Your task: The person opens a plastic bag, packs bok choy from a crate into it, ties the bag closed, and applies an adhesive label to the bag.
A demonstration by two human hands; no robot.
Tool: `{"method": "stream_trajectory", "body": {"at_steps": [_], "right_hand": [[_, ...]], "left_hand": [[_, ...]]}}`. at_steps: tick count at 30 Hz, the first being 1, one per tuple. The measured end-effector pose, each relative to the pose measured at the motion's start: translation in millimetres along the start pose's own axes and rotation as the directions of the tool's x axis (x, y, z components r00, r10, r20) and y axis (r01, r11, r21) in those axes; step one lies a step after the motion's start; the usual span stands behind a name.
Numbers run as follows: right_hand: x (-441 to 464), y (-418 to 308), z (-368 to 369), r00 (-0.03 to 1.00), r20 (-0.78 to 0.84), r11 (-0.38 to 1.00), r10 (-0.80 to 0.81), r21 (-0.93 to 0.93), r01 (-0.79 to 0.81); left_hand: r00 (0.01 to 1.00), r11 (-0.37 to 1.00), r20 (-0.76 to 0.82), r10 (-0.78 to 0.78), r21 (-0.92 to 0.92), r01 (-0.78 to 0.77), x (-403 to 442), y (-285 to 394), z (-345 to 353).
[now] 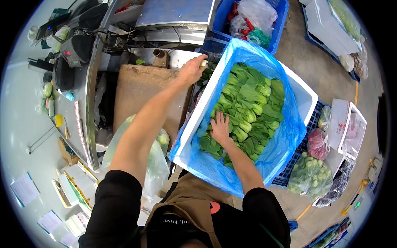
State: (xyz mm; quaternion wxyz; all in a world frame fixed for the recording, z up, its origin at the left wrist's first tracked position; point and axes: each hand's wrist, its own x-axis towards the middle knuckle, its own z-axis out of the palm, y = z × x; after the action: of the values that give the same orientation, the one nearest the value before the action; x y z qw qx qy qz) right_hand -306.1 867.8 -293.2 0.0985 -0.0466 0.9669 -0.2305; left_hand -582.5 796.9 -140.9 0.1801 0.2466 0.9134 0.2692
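Observation:
Bok choy [248, 111] fills a white foam box [301, 89] lined with a blue plastic bag [289, 140]. My right hand [220, 129] rests on the near left part of the greens, fingers spread over the leaves. Just outside the box's far left edge, my left hand [192, 71] is closed around a pale green vegetable piece [204, 63]; only its light end shows clearly past the fingers. Dark leafy bits lie in shadow beside that hand. Under my left forearm is a clear plastic bag [155, 173] with pale green produce in it.
A brown board [144, 95] and a metal counter edge [92, 82] are at the left. Beyond the box stands a blue crate [283, 25] of plastic bags. To the right sit bagged green vegetables [311, 173], a red net bag [318, 144] and a smaller white foam box [345, 120].

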Motion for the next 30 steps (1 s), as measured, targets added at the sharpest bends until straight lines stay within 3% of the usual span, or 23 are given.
{"method": "stream_trajectory", "body": {"at_steps": [2,5,6,11,13,16,17,18,19,21,23,24,25,26,27,28,29,30], "right_hand": [[3.9,5.1,-5.8,0.999,0.030,0.998,0.012,0.055,-0.014],[3.4,-6.2,-0.1,0.998,-0.027,0.998,0.057,-0.007,-0.058],[3.9,-13.2,13.0,0.989,-0.138,0.990,0.061,-0.122,-0.078],[-8.5,-7.4,12.8,0.978,-0.194,0.997,0.073,0.028,-0.069],[-19.9,5.6,-12.3,0.976,-0.198,0.983,0.090,0.173,-0.056],[-42.4,23.4,-59.9,0.963,-0.213,0.924,0.165,0.375,-0.076],[-49.8,34.0,-69.7,0.964,-0.165,0.839,0.207,0.537,-0.088],[-57.8,39.4,-85.0,0.945,0.022,0.593,0.327,0.774,-0.224],[-65.5,40.4,-103.6,0.897,0.233,0.274,0.375,0.897,-0.348],[-75.2,33.1,-137.9,0.878,0.280,-0.110,0.389,0.960,-0.258],[-93.6,22.8,-158.7,0.869,0.338,-0.310,0.362,0.923,-0.230],[-101.6,12.2,-167.0,0.867,0.379,-0.375,0.323,0.892,-0.251],[-99.0,-7.4,-178.2,0.955,0.278,-0.487,0.107,0.852,-0.193],[-74.9,-56.8,-218.2,0.944,0.172,-0.530,-0.283,0.792,-0.303],[-67.6,-98.8,-236.3,0.926,0.082,-0.506,-0.370,0.818,-0.274],[-59.9,-140.5,-254.1,0.893,-0.010,-0.490,-0.450,0.839,-0.238],[-62.8,-157.5,-241.3,0.863,0.048,-0.426,-0.502,0.856,-0.295],[-53.0,-194.7,-253.5,0.782,0.113,-0.204,-0.613,0.934,-0.295]], "left_hand": [[0.998,0.994,-0.024,-0.061,0.094,0.063,-6.7,1.4,15.7],[0.996,0.998,-0.054,0.064,0.008,-0.063,-15.3,-6.8,15.2],[0.998,0.999,-0.032,0.050,-0.011,-0.050,-23.4,3.1,2.8],[0.964,0.979,0.174,0.201,-0.005,-0.204,-99.7,41.2,-81.0],[0.956,0.997,0.286,0.073,-0.003,-0.075,-150.8,65.2,-125.5],[0.965,0.995,0.242,-0.097,0.038,0.090,-232.4,64.9,-172.0],[0.966,0.987,0.200,-0.162,0.052,0.155,-259.5,59.7,-182.0],[0.967,0.978,0.175,-0.186,0.126,0.166,-285.7,54.6,-191.4],[0.967,0.964,0.146,-0.208,0.198,0.178,-311.3,50.2,-199.6],[0.950,0.893,0.100,-0.296,0.382,0.238,-338.4,48.9,-202.4],[0.890,0.717,0.019,-0.455,0.600,0.354,-371.2,49.8,-207.3],[0.909,0.653,-0.053,-0.415,0.678,0.337,-387.1,36.2,-207.1],[0.922,0.676,-0.119,-0.368,0.647,0.353,-398.0,19.0,-211.0],[0.916,0.715,-0.178,-0.360,0.578,0.393,-401.1,0.7,-214.5],[0.893,0.768,-0.272,-0.359,0.457,0.448,-400.2,-10.3,-216.0],[0.898,0.837,-0.384,-0.216,0.400,0.373,-399.0,-24.0,-218.8],[0.888,0.859,-0.419,-0.189,0.368,0.356,-395.3,-30.2,-221.4],[0.881,0.906,-0.445,-0.158,0.289,0.309,-392.2,-38.7,-224.7]]}}
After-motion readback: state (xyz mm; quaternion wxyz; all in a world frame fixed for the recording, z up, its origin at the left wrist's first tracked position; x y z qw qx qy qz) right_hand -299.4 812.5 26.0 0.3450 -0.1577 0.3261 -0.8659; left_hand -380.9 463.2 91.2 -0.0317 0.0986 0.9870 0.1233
